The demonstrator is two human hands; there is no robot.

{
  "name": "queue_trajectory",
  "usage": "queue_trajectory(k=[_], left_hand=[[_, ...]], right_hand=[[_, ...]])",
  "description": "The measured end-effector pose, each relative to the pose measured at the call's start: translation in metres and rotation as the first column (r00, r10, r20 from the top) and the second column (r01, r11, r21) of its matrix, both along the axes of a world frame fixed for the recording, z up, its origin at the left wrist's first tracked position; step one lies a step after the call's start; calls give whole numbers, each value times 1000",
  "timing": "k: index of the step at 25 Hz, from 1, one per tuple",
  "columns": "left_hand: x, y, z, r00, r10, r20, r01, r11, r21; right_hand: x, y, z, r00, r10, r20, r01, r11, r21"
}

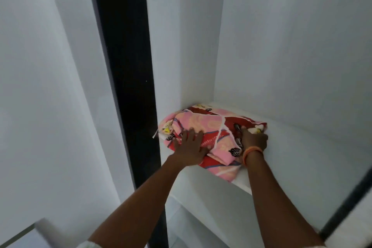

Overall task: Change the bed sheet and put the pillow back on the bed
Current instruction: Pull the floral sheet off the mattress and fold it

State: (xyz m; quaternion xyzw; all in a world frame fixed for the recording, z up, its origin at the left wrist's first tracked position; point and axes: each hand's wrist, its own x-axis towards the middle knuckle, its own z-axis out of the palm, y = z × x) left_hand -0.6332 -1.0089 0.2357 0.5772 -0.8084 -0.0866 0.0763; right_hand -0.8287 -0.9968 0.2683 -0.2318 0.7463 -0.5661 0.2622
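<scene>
The wardrobe [281, 46] fills the view: a white open compartment with plain back and side walls. A dark vertical frame [124, 66] runs down its left edge, and a pale door panel [40, 86] stands to the left of that frame. A dark strip [346, 203] crosses the lower right corner.

The shelf [302, 157] is white and forms the floor of the compartment. A second compartment opens below its front edge.

The sheet [213, 127] lies folded in a loose bundle on the left part of the shelf, pushed close to the rear left corner. It is pink and red with pale stripes and small flower and leaf prints. One corner hangs slightly past the front edge of the shelf.

The left hand [191, 147] rests flat on the left front part of the sheet. Its fingers are straight and spread, pressing on the fabric.

The right hand [254, 140] lies on the right side of the sheet. Its forefinger points into the fabric; the other fingers curl down at the bundle's edge, and whether they grip the fabric cannot be told.

A bangle [252, 152], orange, circles the right wrist.
</scene>
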Motion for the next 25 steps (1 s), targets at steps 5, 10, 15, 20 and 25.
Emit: queue_trajectory(k=[5,10,15,20,25], left_hand=[[-12,-18,-21,998,-17,59,26,987,-157],[-27,-62,-20,995,-87,50,93,988,-127],[-30,-89,-19,988,-152,-26,147,979,-140],[-39,-52,-17,996,-56,-66,25,913,-408],[-97,48,-13,831,-454,-321,261,828,-496]], right_hand=[[-8,20,-1,878,273,-393,-179,949,260],[8,10,-30,922,96,-375,-103,995,1],[4,7,-33,941,23,-338,-72,988,-133],[8,34,-41,950,-8,-313,-43,987,-154],[7,107,-42,939,-218,-267,169,966,-196]])
